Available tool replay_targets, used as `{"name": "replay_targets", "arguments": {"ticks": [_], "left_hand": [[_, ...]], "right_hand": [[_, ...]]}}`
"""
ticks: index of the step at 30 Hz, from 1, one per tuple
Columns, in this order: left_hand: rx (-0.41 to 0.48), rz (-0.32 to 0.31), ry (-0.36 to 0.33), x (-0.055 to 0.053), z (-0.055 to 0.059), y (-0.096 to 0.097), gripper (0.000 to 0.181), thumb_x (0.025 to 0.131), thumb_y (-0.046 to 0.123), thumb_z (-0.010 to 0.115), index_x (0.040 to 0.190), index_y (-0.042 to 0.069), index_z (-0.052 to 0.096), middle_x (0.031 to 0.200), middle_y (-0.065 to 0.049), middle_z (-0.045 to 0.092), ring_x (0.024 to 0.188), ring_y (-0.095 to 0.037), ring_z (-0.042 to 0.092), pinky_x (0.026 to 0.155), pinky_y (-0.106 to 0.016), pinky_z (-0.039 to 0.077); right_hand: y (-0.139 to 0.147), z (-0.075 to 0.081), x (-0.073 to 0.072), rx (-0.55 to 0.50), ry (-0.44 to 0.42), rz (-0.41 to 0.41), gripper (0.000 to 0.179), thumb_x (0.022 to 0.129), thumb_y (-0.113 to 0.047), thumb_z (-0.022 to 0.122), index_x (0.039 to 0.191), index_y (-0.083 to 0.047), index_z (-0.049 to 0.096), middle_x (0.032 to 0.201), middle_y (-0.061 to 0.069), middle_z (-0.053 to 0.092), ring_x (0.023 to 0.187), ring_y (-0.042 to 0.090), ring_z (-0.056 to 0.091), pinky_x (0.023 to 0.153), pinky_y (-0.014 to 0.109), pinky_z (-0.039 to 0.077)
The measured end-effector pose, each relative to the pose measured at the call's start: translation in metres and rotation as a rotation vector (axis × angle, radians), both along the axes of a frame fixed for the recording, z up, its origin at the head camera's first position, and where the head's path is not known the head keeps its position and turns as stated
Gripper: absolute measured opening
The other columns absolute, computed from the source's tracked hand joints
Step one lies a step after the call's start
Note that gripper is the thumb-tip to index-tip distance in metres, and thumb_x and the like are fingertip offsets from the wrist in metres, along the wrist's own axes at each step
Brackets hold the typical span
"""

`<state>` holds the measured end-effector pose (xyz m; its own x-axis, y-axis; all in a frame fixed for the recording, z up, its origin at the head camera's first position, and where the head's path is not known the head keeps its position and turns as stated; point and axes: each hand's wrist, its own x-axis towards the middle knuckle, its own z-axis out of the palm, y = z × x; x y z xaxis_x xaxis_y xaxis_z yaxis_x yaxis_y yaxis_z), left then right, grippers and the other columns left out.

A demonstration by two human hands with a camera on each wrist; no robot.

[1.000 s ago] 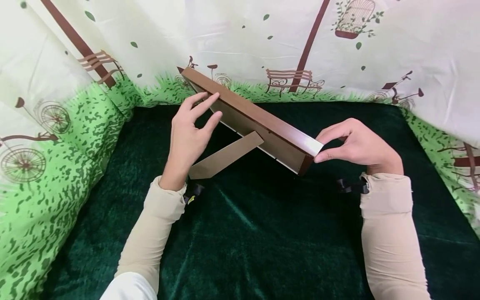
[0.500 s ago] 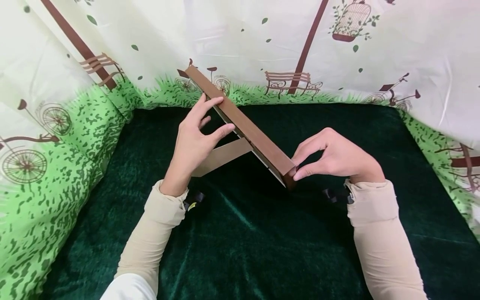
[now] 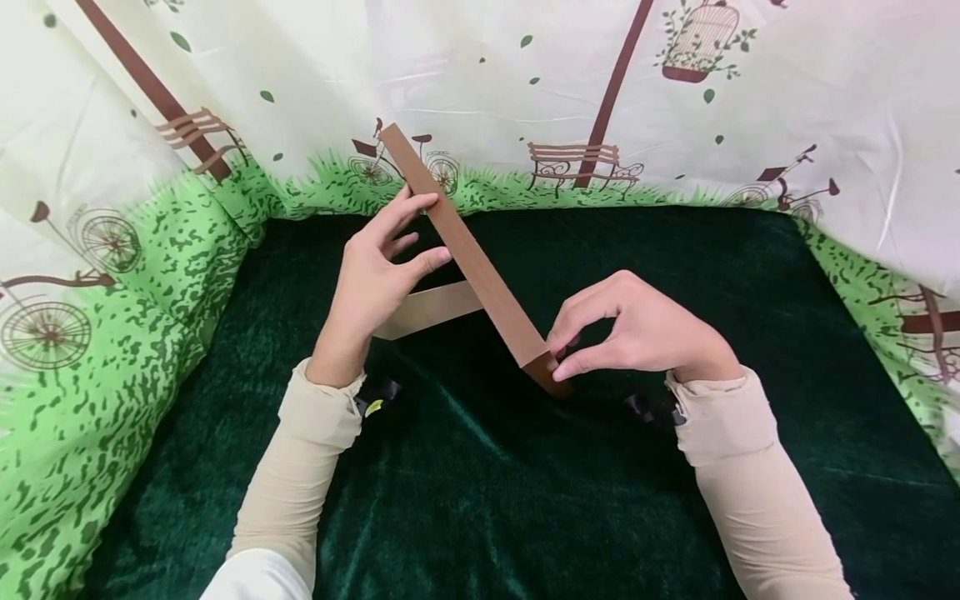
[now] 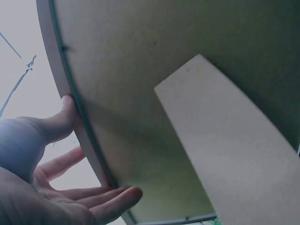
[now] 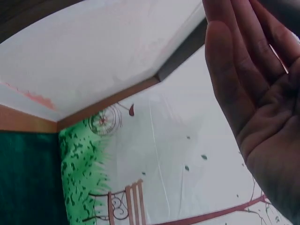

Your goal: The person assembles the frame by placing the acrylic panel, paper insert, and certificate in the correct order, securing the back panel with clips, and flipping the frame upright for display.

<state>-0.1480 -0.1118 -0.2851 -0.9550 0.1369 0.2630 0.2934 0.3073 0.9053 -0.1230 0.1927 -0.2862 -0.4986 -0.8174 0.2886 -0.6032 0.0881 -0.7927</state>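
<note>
A brown picture frame [image 3: 465,250] stands tilted between both hands in the head view, its top edge slanting from far left to near right. My left hand [image 3: 375,258] touches its upper edge with fairly straight fingers and thumb. In the left wrist view, that hand's fingers [image 4: 112,199] lie against the rim and tan backing board [image 4: 126,117]. A tan easel leg [image 3: 431,308] juts out from the back. My right hand [image 3: 630,325] pinches the near corner between thumb and fingers. The frame's pale, shiny front [image 5: 108,47] shows in the right wrist view.
Dark green velvet cloth [image 3: 525,500] covers the table. A white curtain [image 3: 450,67] printed with bicycles, benches and leaves hangs behind and along both sides. A dark strap [image 3: 378,396] sits at the left wrist, below the easel leg.
The frame has turned, its near corner swinging left and toward me with the right hand. The left hand stays near its place, its thumb now closer to the top edge.
</note>
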Motion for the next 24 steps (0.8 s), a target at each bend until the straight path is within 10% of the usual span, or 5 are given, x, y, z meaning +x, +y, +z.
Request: {"name": "replay_targets", "arguments": {"ticks": [12, 24], "left_hand": [[-0.023, -0.023, 0.007, 0.002, 0.005, -0.009, 0.048, 0.091, 0.011, 0.071, 0.138, 0.017, 0.061, 0.155, 0.002, 0.045, 0.135, -0.016, 0.053, 0.109, -0.037, 0.046], [-0.267, -0.069, -0.01, 0.031, 0.021, -0.008, 0.045, 0.101, 0.029, 0.058, 0.145, 0.033, 0.051, 0.14, -0.002, 0.061, 0.117, -0.016, 0.066, 0.098, -0.039, 0.053]], "right_hand": [[-0.029, -0.006, 0.012, -0.055, 0.076, 0.0, 0.017, 0.081, -0.011, 0.083, 0.093, -0.021, 0.077, 0.089, -0.011, 0.072, 0.08, 0.004, 0.063, 0.073, 0.027, 0.056], [-0.037, -0.006, 0.02, -0.033, 0.163, -0.035, 0.013, 0.083, -0.016, 0.082, 0.093, -0.021, 0.076, 0.085, -0.012, 0.069, 0.076, 0.007, 0.062, 0.071, 0.022, 0.053]]}}
